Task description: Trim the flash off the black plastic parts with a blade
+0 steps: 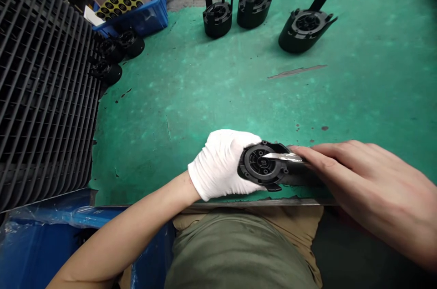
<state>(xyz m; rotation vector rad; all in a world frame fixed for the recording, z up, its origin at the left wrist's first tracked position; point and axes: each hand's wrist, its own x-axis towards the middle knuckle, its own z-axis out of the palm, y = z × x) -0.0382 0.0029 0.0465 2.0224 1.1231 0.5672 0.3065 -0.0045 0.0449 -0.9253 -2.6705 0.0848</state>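
The left hand [223,166], in a white glove, grips a black part [253,171] from its nine o'clock side, fingers and thumb curled around the wall and set about as wide apart as the part itself. The part is close to the near edge of a green table [191,84], its round, ribbed face turned up towards the camera; whether its underside rests on the table cannot be told.

The bare right hand [375,184] comes in from between three and four o'clock, its fingers drawn narrow and holding a thin metal blade [286,157]. The blade points to nine o'clock, its tip over the middle of the part's face; whether it touches there is too fine to tell.

Taking the held part as the dial's centre, three similar parts [253,12] stand well apart from it, prongs up, at eleven, twelve and one o'clock. A grey scratch [297,72] marks the tabletop at one o'clock. More black parts [131,44] cluster at ten o'clock, near a blue bin [145,20] that holds a yellow sheet with black dots [121,1]. A dark rack [44,84] rises between nine and ten o'clock, and a green shirt [239,252] fills six o'clock.
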